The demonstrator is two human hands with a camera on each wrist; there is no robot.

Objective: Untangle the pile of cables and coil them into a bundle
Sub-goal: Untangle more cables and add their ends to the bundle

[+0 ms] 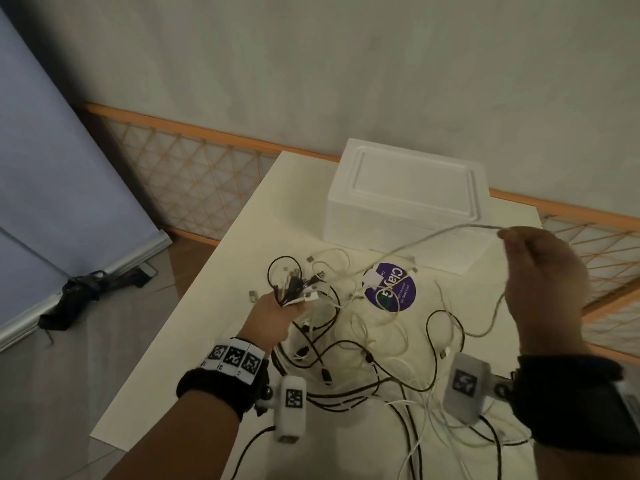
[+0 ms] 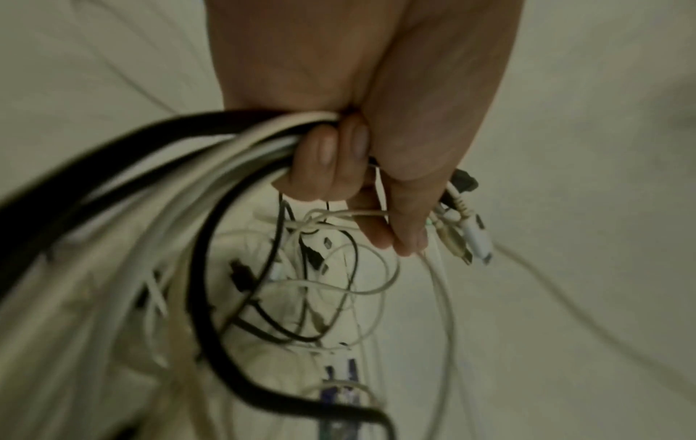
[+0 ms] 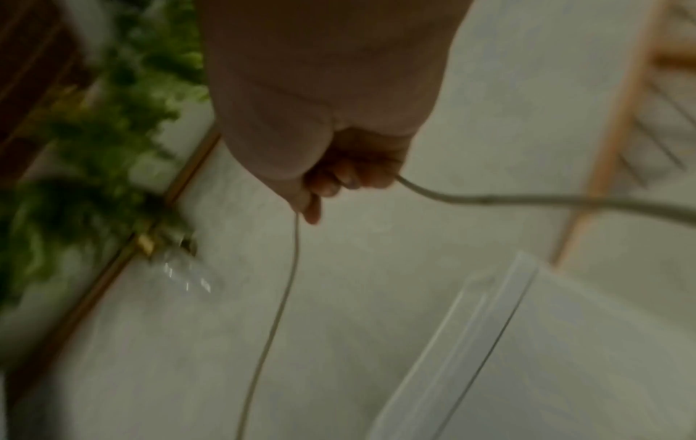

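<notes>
while left hand (image 1: 273, 317) grips cable bundle (image 2: 211, 143), plugs pointing away, right hand (image 1: 540, 271) pinches raised white cable (image 1: 433, 233) running leftward

Cables (image 1: 346, 341) in both hands

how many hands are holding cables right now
2. The left hand grips a bunch of black and white cables low over the table; the right hand pinches one white cable, raised near the foam box.
</notes>
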